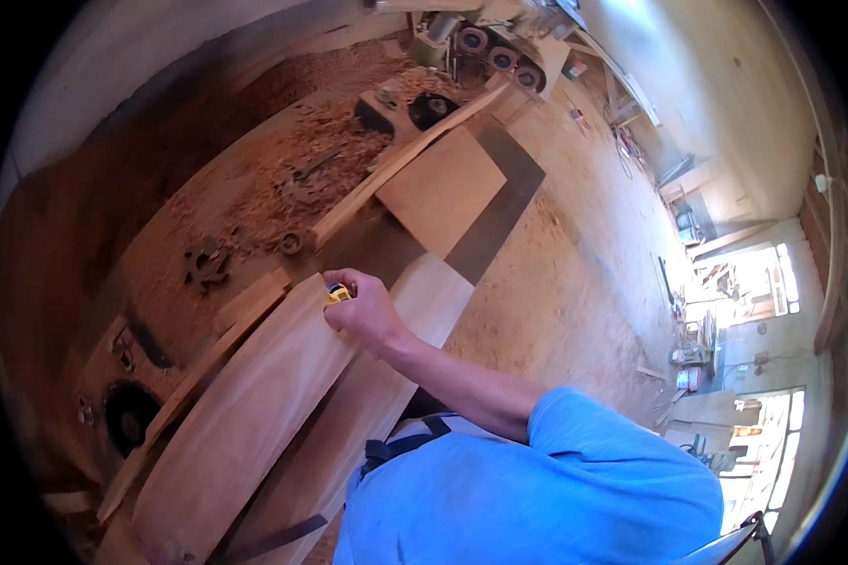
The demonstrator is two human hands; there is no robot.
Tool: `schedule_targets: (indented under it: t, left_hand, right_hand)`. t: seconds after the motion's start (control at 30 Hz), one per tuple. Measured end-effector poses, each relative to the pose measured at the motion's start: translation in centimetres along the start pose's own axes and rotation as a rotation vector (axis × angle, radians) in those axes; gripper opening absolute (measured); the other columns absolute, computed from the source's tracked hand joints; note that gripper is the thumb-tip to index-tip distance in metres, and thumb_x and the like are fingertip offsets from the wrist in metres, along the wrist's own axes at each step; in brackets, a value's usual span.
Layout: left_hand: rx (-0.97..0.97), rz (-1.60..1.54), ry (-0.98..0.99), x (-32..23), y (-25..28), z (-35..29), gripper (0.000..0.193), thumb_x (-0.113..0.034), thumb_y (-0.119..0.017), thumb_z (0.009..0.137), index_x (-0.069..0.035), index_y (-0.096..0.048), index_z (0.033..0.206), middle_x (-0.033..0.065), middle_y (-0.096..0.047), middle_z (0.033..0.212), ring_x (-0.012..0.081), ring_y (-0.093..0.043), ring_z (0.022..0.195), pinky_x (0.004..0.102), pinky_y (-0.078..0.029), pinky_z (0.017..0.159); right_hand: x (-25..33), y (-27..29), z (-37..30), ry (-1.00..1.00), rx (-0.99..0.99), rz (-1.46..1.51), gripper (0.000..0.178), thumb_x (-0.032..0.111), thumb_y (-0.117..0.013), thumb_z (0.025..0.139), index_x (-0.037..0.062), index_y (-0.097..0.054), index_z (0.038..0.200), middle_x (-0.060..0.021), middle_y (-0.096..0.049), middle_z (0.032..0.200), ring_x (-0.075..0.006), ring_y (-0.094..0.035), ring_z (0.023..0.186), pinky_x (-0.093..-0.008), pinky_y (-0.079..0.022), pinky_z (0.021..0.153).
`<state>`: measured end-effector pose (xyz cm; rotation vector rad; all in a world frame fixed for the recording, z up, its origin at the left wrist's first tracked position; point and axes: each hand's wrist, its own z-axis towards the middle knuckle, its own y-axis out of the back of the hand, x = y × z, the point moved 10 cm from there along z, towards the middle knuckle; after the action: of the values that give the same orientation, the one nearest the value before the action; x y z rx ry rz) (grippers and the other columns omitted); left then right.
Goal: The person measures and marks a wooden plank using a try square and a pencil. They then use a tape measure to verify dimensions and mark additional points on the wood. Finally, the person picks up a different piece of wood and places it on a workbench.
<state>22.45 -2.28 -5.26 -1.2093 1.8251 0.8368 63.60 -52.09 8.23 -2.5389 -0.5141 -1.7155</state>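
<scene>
My right hand (366, 311) reaches across from the right and is closed around a yellow tape measure (338, 295) with a dark part on top. It rests at the far end of a wide pale wooden board (254, 405), near that board's corner. No drawn-out blade can be made out. A second long board (349, 443) lies alongside, nearer my body, partly under my forearm. I cannot make out my left hand anywhere in the picture.
Beyond lies a squarish wooden panel (443, 188) on a dark surface (504, 202). Along the left run a narrow plank (188, 395) and a machine bed strewn with shavings (292, 179), with loose metal parts (205, 262). A dark strip (278, 539) crosses the near boards.
</scene>
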Motion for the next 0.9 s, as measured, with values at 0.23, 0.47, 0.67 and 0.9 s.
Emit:
schedule_targets:
  t: [0.23,0.47,0.67,0.9]
  left_hand:
    - [-0.032,0.005,-0.118,-5.5,-7.0,-8.6,0.044,-0.019,-0.041,0.101,0.004,-0.045,0.139,0.0135,-0.053,0.136,0.026,-0.055,0.12,0.0388,-0.046,0.099]
    - [0.077,-0.043,-0.277,-12.1,-24.7,-24.0,0.046,-0.017,-0.038,0.101,0.005,-0.042,0.141,0.0147,-0.051,0.14,0.0265,-0.054,0.124,0.0388,-0.045,0.104]
    - [0.356,0.08,-0.409,-11.1,-48.2,-35.9,0.05,-0.025,-0.038,0.103,0.004,-0.042,0.144,0.0142,-0.052,0.142,0.0262,-0.055,0.123,0.0381,-0.046,0.104]
    - [0.344,0.065,-0.014,-3.3,-69.8,-44.9,0.044,-0.047,-0.052,0.097,-0.006,-0.067,0.106,0.0069,-0.068,0.096,0.0185,-0.067,0.084,0.0338,-0.053,0.08]
  right_hand:
    - [5.4,11.8,1.5,0.136,0.012,0.307,0.06,-0.001,-0.064,0.071,-0.0129,-0.053,0.128,-0.0027,-0.06,0.083,-0.0069,-0.054,0.067,-0.0226,-0.045,0.058]
    - [2.4,34.2,10.7,0.166,-0.114,0.483,0.055,-0.004,-0.057,0.067,-0.0105,-0.06,0.122,-0.007,-0.061,0.089,-0.0123,-0.057,0.074,-0.0238,-0.048,0.062]
    - [-4.1,52.9,19.5,0.091,-0.278,0.504,0.059,-0.002,-0.058,0.056,-0.0092,-0.064,0.114,-0.0066,-0.061,0.088,-0.0142,-0.058,0.074,-0.0263,-0.051,0.066]
    - [-7.2,69.8,27.6,0.036,-0.206,0.247,0.057,0.003,-0.056,0.06,-0.0083,-0.063,0.115,-0.0084,-0.063,0.092,-0.0162,-0.06,0.08,-0.0263,-0.05,0.071]
